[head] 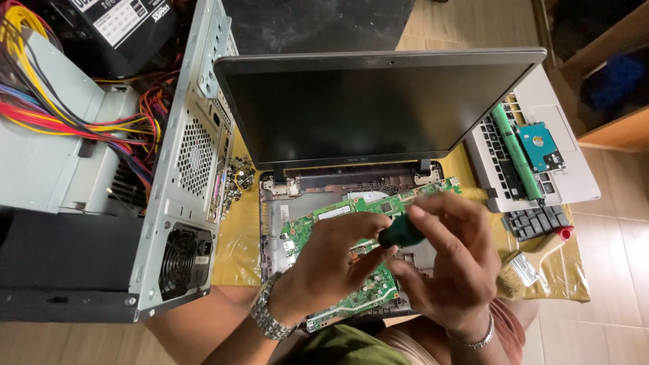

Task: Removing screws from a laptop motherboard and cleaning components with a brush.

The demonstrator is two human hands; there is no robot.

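open desktop case left, loose screws beside it; keyboard panel right, brush below

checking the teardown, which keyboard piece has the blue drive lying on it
The large silver keyboard deck right of the screen carries the blue drive; the small black key block below it is bare.

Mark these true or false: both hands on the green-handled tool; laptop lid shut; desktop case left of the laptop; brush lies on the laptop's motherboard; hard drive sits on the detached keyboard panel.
1. Both the left hand and right hand hold the green-handled tool: true.
2. The laptop lid is shut: false, it stands open, screen dark.
3. The desktop case is left of the laptop: true.
4. The brush lies on the motherboard: false, it lies on the yellow cloth to the right.
5. The hard drive sits on the keyboard panel: true.
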